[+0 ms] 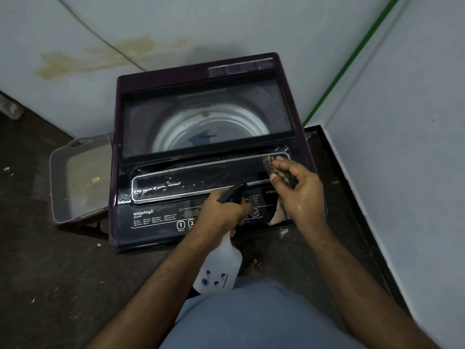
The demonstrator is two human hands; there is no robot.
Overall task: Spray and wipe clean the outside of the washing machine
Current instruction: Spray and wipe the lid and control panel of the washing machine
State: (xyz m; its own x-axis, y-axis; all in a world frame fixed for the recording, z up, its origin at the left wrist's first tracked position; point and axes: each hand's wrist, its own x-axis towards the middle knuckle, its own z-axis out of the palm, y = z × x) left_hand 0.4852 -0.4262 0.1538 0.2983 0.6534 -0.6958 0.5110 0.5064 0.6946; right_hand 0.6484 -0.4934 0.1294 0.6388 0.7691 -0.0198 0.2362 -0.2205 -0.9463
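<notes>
A: From the head camera, how far along did the job look?

B: Partway, I'd judge. The washing machine [201,137] stood in the corner with its lid down. Spray droplets sat on the glossy strip [201,178] behind the control panel [161,220], mostly at its left end, so spraying had been done there. The right hand [299,190] pinched a bunched cloth [279,170] against the strip's right end, fingers curled round it. Wiping seemed only begun; the wet left end, the lid and the sides were, by my guess, left to do.

A: And the other hand?

B: The left hand [224,212] was wrapped round the neck of the spray bottle [221,265], over the panel, its nozzle pointing at the strip.

A: Counts?

B: One machine, one bottle, one cloth, two hands. Also one grey tray [75,182] just beside the machine's left flank.
</notes>
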